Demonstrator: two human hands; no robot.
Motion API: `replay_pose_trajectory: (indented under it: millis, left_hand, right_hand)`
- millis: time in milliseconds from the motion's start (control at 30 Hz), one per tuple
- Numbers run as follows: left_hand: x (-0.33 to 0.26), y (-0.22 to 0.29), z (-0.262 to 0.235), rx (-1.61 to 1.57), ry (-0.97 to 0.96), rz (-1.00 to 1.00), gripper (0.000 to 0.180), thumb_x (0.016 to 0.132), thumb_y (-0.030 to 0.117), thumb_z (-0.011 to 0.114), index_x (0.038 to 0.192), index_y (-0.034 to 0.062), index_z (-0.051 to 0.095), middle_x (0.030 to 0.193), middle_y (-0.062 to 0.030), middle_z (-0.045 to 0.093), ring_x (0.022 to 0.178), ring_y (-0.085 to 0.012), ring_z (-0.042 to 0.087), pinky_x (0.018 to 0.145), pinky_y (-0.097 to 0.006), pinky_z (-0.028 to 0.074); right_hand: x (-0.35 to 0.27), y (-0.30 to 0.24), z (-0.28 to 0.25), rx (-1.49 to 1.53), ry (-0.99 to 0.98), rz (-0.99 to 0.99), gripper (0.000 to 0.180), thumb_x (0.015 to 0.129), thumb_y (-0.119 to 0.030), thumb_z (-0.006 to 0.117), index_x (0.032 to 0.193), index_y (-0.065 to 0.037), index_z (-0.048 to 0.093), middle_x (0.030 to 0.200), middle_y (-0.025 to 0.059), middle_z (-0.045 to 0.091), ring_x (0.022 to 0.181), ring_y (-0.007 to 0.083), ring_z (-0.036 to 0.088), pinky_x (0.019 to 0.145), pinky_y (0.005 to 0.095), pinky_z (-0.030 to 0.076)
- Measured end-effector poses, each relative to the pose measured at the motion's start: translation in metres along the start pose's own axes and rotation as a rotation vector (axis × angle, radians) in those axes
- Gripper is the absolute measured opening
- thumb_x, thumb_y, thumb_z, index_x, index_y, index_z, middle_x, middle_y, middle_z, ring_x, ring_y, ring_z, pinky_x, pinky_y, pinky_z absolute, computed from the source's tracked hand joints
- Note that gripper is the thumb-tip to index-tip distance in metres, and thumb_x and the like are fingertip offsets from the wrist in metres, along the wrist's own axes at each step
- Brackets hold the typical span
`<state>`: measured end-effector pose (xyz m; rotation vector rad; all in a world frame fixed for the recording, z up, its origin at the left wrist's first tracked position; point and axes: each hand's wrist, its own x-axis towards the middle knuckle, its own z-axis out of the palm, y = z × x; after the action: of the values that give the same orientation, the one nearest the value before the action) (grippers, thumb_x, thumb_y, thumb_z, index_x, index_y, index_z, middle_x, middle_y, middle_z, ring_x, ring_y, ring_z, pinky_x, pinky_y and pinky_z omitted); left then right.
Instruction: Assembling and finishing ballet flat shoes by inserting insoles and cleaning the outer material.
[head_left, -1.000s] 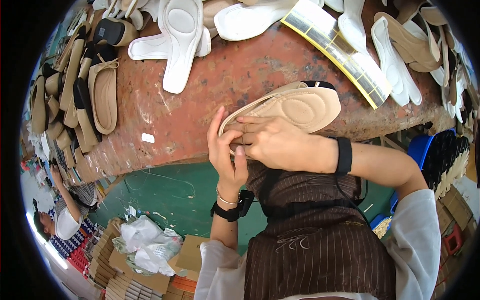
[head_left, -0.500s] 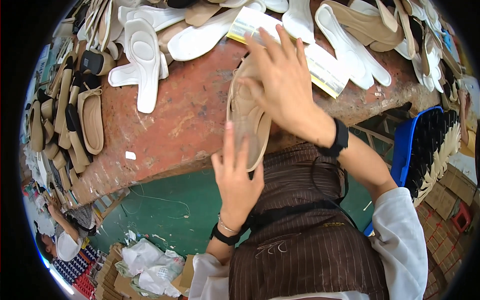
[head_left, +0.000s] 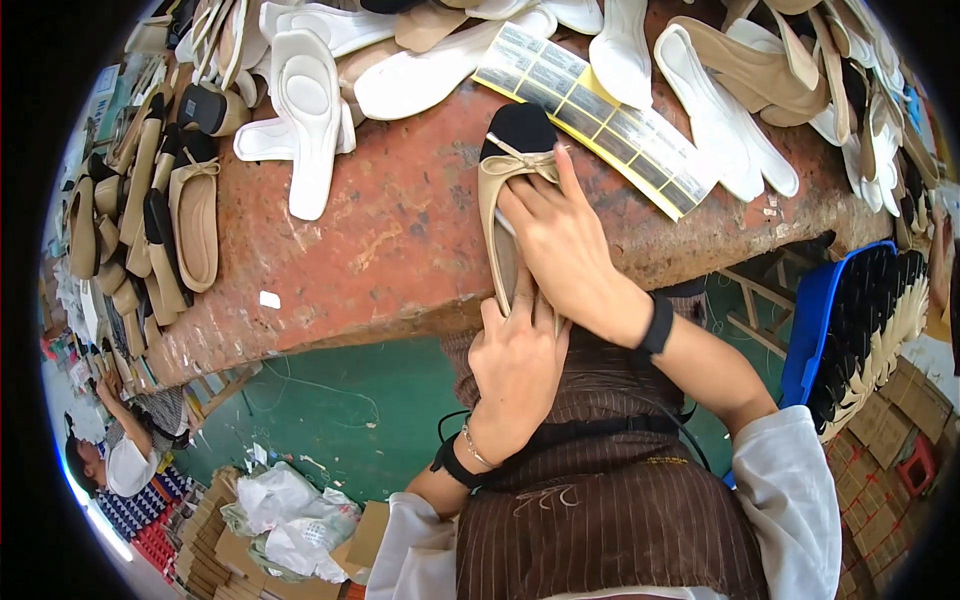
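Observation:
A beige ballet flat (head_left: 487,200) with a black toe cap and a small bow points away from me at the table's front edge. My right hand (head_left: 560,235) reaches into its opening, fingers bent inside the shoe and one digit lying along the side by the bow. Those fingertips are hidden. At the heel end, my left hand (head_left: 518,355) holds the shoe, its fingers closed about the rim. A strip of pale lining shows beside the right fingers. Just beyond the shoe lies a yellow-edged sheet of silvery labels (head_left: 600,115).
White insoles (head_left: 312,130) lie along the back of the worn reddish table (head_left: 380,220). Finished-looking flats (head_left: 196,225) pile up at left. A blue crate (head_left: 815,330) holding black and beige pieces stands at right. Another person (head_left: 130,465) sits at far left.
My right hand has drawn back from over the toe and dipped into the shoe, so the black toe and bow now show. My left hand has shifted onto the heel.

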<state>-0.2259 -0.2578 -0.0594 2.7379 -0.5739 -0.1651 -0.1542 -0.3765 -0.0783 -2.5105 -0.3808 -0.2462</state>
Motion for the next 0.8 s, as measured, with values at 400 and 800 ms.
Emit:
replay_pose_trajectory:
  millis: [400,800]
  left_hand:
    - [0.008,-0.004,-0.006,-0.089,-0.044,-0.013,0.030,0.073,0.018,0.075,0.098,0.0040,0.071,0.103,-0.0062,0.067,0.082,-0.0326,0.059,0.059,-0.041,0.054]
    - [0.003,-0.008,-0.008,-0.124,-0.061,0.015,0.025,0.073,0.020,0.077,0.088,0.0006,0.072,0.093,-0.0124,0.065,0.080,-0.0351,0.058,0.059,-0.045,0.052]
  right_hand:
    - [0.014,-0.002,-0.004,-0.147,-0.240,-0.002,0.048,0.079,-0.003,0.056,0.120,0.020,0.052,0.110,0.0329,0.059,0.106,0.0467,0.060,0.120,0.0517,0.026]
    - [0.000,-0.024,0.012,-0.496,-0.027,0.017,0.044,0.083,-0.011,0.056,0.121,0.013,0.054,0.114,0.0254,0.062,0.114,0.0348,0.061,0.118,0.0632,0.019]
